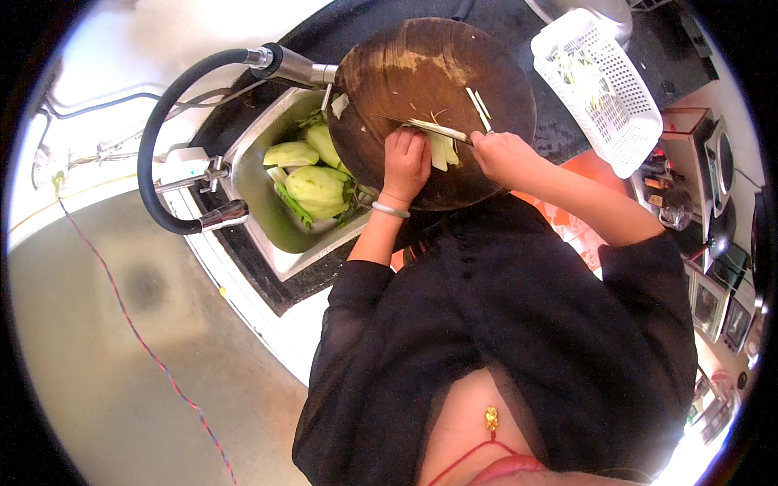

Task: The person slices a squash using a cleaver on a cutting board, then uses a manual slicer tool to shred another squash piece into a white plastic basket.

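One view on record, the head camera: a wide fisheye, left of a pair, worn by the person point(374, 247) I stand near. It faces steeply downward, upright and unmirrored. Nearest the lens, the black top point(502, 316) fills the lower middle. Beyond it, at middling range, sit the board point(385, 81) at upper centre, the sink point(271, 223) left, the basket point(628, 142) upper right. Edges bow toward a dark round rim

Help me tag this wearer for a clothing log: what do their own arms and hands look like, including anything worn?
Both the left hand and the right hand are ungloved. A pale, smooth, rounded bangle circles the left wrist; none shows on the right. The loose black sleeves look slightly sheer and end near the elbows, leaving the forearms bare.
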A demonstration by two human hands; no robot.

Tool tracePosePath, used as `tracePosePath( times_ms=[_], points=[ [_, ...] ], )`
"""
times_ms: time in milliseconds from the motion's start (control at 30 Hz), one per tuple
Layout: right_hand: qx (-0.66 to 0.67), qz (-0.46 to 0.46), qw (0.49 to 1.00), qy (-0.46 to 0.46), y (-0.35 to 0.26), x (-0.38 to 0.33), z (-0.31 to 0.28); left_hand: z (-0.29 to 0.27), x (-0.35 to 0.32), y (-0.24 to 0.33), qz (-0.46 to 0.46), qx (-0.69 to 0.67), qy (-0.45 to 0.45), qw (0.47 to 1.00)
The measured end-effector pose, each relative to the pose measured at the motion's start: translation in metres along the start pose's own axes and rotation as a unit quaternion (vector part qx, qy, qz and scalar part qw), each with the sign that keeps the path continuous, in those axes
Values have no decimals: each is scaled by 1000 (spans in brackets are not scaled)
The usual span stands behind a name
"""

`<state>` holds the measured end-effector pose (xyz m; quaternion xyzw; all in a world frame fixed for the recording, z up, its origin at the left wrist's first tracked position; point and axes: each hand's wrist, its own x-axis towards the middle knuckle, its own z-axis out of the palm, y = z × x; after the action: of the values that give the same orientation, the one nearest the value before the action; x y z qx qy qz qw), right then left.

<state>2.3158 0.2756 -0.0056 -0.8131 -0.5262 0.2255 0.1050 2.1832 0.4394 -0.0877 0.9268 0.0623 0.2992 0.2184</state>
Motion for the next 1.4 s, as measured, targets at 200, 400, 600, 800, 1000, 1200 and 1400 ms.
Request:
tracePosePath(
  times_ms=[200,400,600,800,1000,1200,1400],
  points=[
    [9,5,1000,-5,-3,0,-5,0,0,-2,4,-10,6,1000],
    [10,9,1000,-18,-1,1,-3,0,-3,-2,-4,-9,-3,1000],
    [46,27,998,-19,-5,5,-3,1,-3,-3,2,-13,12,1000],
    [50,32,997,-39,-6,4,-9,2,-2,-4,6,-22,18,1000],
    [82,43,996,4,-7,10,13,-1,-2,0,-7,1,12,1000],
    [85,41,995,-12,-9,8,-2,0,-6,2,-29,-11,41,999],
    [50,32,997,-43,-10,-4,-11,3,-7,-2,-20,-14,55,998]
  ],
)
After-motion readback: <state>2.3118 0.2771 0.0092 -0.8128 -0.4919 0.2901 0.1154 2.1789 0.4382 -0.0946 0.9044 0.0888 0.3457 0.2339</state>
